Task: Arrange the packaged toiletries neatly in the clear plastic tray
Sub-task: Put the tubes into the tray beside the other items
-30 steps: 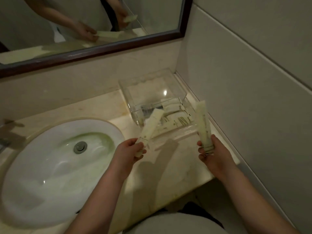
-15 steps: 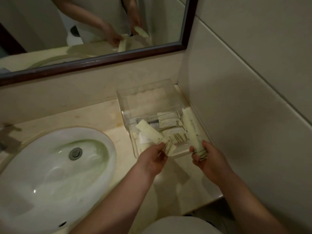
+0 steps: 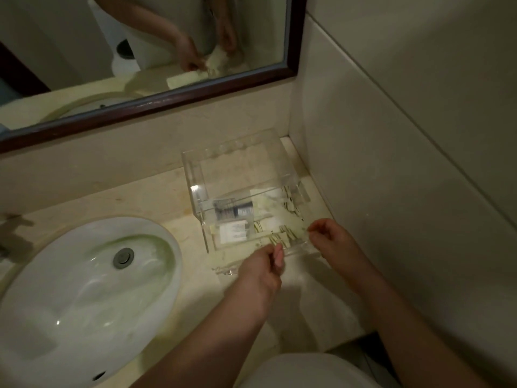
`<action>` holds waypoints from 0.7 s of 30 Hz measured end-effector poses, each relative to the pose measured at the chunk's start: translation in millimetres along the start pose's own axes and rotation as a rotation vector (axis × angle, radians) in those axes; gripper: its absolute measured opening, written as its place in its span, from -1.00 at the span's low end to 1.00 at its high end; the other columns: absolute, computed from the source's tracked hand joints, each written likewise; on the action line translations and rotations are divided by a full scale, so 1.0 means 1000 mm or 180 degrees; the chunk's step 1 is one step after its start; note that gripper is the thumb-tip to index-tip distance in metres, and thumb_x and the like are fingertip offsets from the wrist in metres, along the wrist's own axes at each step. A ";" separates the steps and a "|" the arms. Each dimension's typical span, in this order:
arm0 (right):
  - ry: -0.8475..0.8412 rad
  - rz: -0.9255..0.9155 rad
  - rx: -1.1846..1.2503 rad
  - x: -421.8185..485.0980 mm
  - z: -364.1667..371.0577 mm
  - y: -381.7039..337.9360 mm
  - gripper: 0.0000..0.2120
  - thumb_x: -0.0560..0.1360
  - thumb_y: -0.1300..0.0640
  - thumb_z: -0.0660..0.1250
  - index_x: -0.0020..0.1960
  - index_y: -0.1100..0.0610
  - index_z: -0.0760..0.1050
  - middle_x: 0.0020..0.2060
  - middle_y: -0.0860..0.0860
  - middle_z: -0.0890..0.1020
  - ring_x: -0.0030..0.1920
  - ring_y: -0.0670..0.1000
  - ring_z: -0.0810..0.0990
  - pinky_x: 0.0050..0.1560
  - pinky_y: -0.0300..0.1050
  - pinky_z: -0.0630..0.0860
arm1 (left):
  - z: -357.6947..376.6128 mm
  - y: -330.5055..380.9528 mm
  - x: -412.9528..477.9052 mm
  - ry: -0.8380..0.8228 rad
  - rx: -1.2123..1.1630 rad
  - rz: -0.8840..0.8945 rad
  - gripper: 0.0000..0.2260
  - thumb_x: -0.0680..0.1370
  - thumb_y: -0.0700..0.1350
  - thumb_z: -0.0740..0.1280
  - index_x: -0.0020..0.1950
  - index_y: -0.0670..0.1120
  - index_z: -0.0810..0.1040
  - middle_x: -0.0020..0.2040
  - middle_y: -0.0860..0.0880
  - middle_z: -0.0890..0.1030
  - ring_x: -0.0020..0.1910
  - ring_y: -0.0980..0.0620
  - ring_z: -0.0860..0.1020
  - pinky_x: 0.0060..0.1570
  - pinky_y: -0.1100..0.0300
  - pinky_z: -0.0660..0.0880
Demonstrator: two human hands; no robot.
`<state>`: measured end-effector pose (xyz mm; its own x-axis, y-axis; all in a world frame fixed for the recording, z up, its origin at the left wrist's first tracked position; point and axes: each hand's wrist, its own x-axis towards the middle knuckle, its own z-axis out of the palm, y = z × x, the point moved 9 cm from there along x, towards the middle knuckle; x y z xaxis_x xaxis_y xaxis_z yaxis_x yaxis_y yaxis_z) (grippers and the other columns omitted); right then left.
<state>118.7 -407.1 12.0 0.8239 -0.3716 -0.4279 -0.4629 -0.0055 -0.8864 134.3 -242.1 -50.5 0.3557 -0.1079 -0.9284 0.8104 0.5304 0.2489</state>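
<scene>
On table [image 3: 156, 191], clear plastic tray [image 3: 193, 175] sits in corner, close to wall [image 3: 391, 163]. Inside, toiletry packets [image 3: 268, 219] lie jumbled in front half, blurred. My left hand [image 3: 260, 271] and right hand [image 3: 333, 245] at front rim, fingers [image 3: 278, 254] curled; cannot tell if clamped on packet or empty. Plan: nudge packets parallel, edges flush, light touch so tray doesn't slide.

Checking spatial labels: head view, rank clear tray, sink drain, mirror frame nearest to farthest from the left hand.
1. Clear tray, right at the left hand.
2. Sink drain, to its left.
3. Mirror frame, behind and above.
</scene>
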 end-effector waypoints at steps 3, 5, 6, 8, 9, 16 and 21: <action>-0.0142 -0.0049 0.0009 0.009 0.007 -0.002 -0.82 0.51 0.22 0.37 0.02 -0.04 0.52 -0.09 0.04 0.64 -0.30 -0.13 0.59 -0.26 -0.20 0.48 | 0.006 -0.011 -0.004 -0.0063 -0.0220 -0.0041 -0.90 0.60 -0.33 0.24 0.06 -0.33 0.51 -0.21 -0.18 0.60 -0.56 0.08 0.60 -0.45 0.29 0.56; -0.0068 -0.0081 0.0200 0.016 0.007 -0.006 -0.83 0.50 0.26 0.39 0.01 0.03 0.52 -0.10 0.07 0.65 -0.35 -0.18 0.61 -0.34 -0.29 0.49 | 0.010 -0.018 -0.007 -0.0107 -0.0345 -0.0137 -0.83 0.60 -0.33 0.24 0.17 -0.34 0.50 -0.15 -0.19 0.60 -0.44 0.04 0.63 -0.44 0.27 0.57; 0.0029 -0.0125 0.0196 0.020 0.004 -0.008 -0.85 0.49 0.27 0.40 -0.02 0.05 0.54 -0.12 0.07 0.65 -0.37 -0.20 0.61 -0.36 -0.32 0.49 | 0.012 -0.020 -0.009 -0.0107 -0.0366 -0.0186 -0.80 0.61 -0.32 0.23 0.22 -0.33 0.48 -0.07 -0.21 0.61 -0.35 0.02 0.62 -0.48 0.26 0.57; 0.0140 -0.0176 0.0090 0.028 0.000 -0.012 -0.88 0.48 0.26 0.42 -0.07 0.05 0.57 -0.15 0.04 0.66 -0.38 -0.22 0.60 -0.36 -0.31 0.49 | 0.014 -0.020 -0.011 -0.0032 -0.0303 -0.0189 -0.74 0.62 -0.30 0.22 0.30 -0.31 0.45 0.13 -0.23 0.61 -0.19 0.00 0.62 -0.58 0.27 0.55; 0.0130 -0.0183 0.0039 0.031 0.001 -0.012 -0.88 0.48 0.25 0.42 -0.09 0.04 0.59 -0.18 0.02 0.66 -0.37 -0.22 0.60 -0.34 -0.29 0.50 | 0.015 -0.019 -0.012 -0.0018 -0.0233 -0.0176 -0.72 0.63 -0.29 0.22 0.33 -0.30 0.45 0.17 -0.23 0.60 -0.07 -0.02 0.64 -0.60 0.28 0.52; -0.0087 -0.0138 -0.0707 0.054 0.012 -0.015 -0.85 0.50 0.20 0.36 -0.11 -0.05 0.61 -0.05 0.03 0.68 -0.07 0.03 0.65 -0.03 -0.04 0.60 | 0.020 -0.024 -0.015 -0.0127 0.0132 -0.0498 -0.73 0.66 -0.22 0.15 0.28 -0.32 0.48 -0.10 -0.17 0.62 -0.29 -0.02 0.66 -0.60 0.24 0.53; -0.0151 -0.0200 -0.1411 0.061 0.012 -0.019 -0.91 0.49 0.17 0.41 -0.02 0.03 0.55 -0.24 -0.13 0.50 -0.29 -0.19 0.47 -0.37 -0.31 0.33 | 0.000 -0.012 -0.017 -0.0236 0.0048 -0.0573 -0.79 0.62 -0.33 0.12 0.13 -0.37 0.50 -0.28 -0.27 0.64 -0.23 -0.10 0.61 -0.58 0.16 0.57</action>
<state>182.1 -418.5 0.9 0.8642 -0.3148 -0.3925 -0.4984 -0.4278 -0.7540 118.7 -247.1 -37.8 0.2373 -0.2617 -0.9355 0.8706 0.4845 0.0853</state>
